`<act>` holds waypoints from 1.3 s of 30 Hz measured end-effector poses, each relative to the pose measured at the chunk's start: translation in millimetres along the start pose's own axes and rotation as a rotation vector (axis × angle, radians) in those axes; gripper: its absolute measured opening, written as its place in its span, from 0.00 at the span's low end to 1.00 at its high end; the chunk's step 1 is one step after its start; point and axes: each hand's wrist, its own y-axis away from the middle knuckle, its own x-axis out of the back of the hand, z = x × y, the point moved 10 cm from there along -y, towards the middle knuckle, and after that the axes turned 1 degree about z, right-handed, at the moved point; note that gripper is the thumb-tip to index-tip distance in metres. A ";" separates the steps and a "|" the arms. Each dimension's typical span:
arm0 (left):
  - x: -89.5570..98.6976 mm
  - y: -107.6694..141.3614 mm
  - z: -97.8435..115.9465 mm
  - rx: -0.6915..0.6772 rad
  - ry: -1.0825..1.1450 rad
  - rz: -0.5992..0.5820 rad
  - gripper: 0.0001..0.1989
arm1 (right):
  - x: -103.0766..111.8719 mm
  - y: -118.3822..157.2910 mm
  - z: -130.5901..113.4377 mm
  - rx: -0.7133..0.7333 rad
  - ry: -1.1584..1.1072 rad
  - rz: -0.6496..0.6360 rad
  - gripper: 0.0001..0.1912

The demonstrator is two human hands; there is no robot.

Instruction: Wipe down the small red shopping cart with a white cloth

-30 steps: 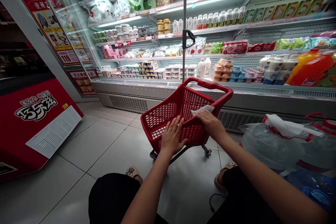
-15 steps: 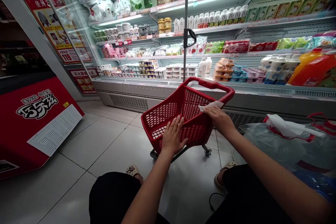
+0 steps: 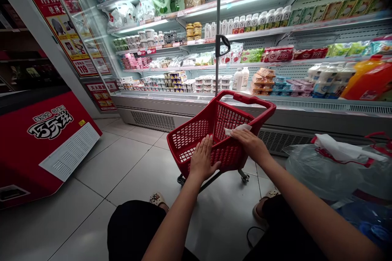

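Observation:
A red plastic shopping cart [image 3: 226, 161] with lattice walls stands in front of me, its handle toward the refrigerated shelves. My left hand [image 3: 202, 159] lies flat on the near side of its basket, fingers stretched out and thumb apart, with nothing in it. On the basket's near top rim, my right hand [image 3: 249, 143] presses a white tissue [image 3: 241, 128], whose loose end sticks out beyond the fingertips. The underside of the right hand is hidden.
An open refrigerated display case [image 3: 147, 108] full of dairy and drinks runs behind the cart. To the left is a red chest freezer [image 3: 58, 142]. Large clear water bottles with red handles [image 3: 324, 171] stand at right. A black cable [image 3: 249, 236] lies near my feet.
My right hand has slid the tissue leftward along the rim, away from the handle. The left hand stays on the basket's side. The view has shifted slightly.

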 end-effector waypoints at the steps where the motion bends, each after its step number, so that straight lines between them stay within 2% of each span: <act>1: 0.2 -0.5 0.3 0.005 0.002 0.003 0.56 | 1.8 0.7 6.8 -0.025 0.010 0.008 0.30; 3: -1.1 -2.1 1.6 0.016 0.003 0.007 0.55 | -1.7 1.1 3.2 -0.052 0.021 0.017 0.30; 5: -4.3 -3.9 2.8 0.030 -0.005 0.007 0.55 | -12.7 0.2 -19.9 -0.040 0.017 0.012 0.30; 8: -9.1 -6.0 4.1 0.045 -0.035 0.000 0.54 | -28.5 -1.8 -64.6 0.050 -0.029 -0.005 0.29; 10: -10.7 -5.8 3.9 0.045 -0.067 -0.012 0.53 | -30.6 -2.2 -78.7 0.099 -0.064 -0.009 0.30; 12: -9.4 -2.5 0.7 0.042 -0.100 -0.026 0.52 | -28.0 -2.0 -75.8 0.121 -0.092 -0.017 0.32; 15: 0.2 10.9 -12.7 0.039 -0.132 -0.028 0.48 | -23.6 -1.4 -55.6 0.111 -0.111 -0.023 0.33; 18: 13.0 31.1 -35.0 0.062 -0.135 -0.010 0.43 | -24.4 -0.6 -36.1 0.034 -0.105 0.002 0.32; 21: 14.8 45.5 -48.0 0.060 -0.083 -0.026 0.44 | -29.9 1.0 -32.4 -0.054 -0.103 0.038 0.31; 23: 11.7 47.6 -49.0 0.065 -0.041 -0.024 0.48 | -34.5 1.1 -43.4 -0.079 -0.114 0.052 0.31; 25: 8.5 45.3 -47.3 0.085 -0.017 -0.003 0.51 | -39.5 -0.6 -65.4 -0.062 -0.139 0.052 0.32; 28: 3.2 40.5 -43.0 0.097 -0.001 0.005 0.52 | -44.7 -5.0 -102.5 0.002 -0.179 0.039 0.34; 30: 1.3 39.6 -42.3 0.093 0.005 -0.004 0.51 | -44.0 -6.4 -114.8 0.043 -0.195 0.034 0.34; 32: 1.4 40.5 -43.6 0.088 0.006 -0.009 0.50 | -39.6 -3.9 -109.0 0.076 -0.205 0.032 0.35; 33: 1.8 41.2 -44.5 0.087 0.004 -0.011 0.50 | -36.4 -0.8 -98.3 0.079 -0.205 0.031 0.36; 39: 6.0 43.5 -45.8 0.084 -0.001 0.000 0.51 | -17.5 46.3 10.9 -0.131 -0.103 0.026 0.34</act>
